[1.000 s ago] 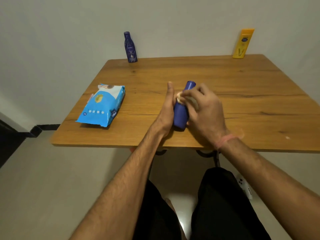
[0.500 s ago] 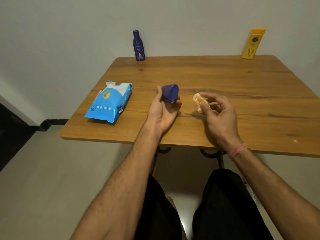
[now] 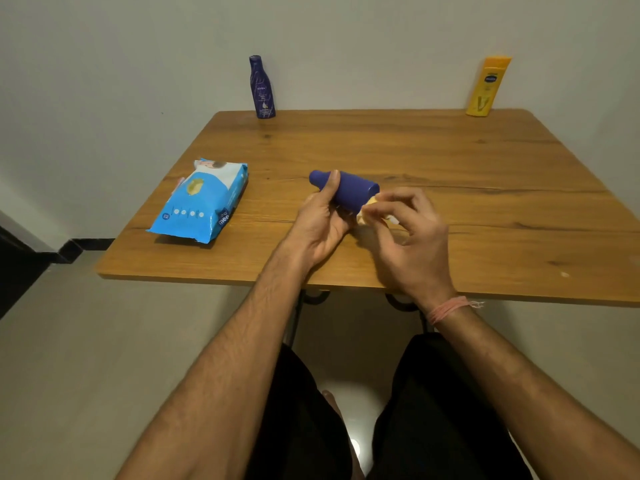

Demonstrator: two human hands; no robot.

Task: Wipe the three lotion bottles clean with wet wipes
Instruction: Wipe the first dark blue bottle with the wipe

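Observation:
My left hand (image 3: 320, 220) grips a dark blue lotion bottle (image 3: 349, 190), held sideways above the wooden table (image 3: 450, 161) with its cap pointing left. My right hand (image 3: 405, 237) pinches a crumpled wet wipe (image 3: 367, 211) against the bottle's right end. A second dark blue bottle (image 3: 261, 87) stands upright at the table's back left edge. A yellow bottle (image 3: 487, 86) stands upright at the back right.
A blue pack of wet wipes (image 3: 202, 202) lies flat on the table's left side. A wall runs right behind the table. My legs are below the near edge, over a pale floor.
My left hand has turned the bottle from end-on to sideways. My right hand, apart from it half a second ago, has brought the wipe to the bottle's base.

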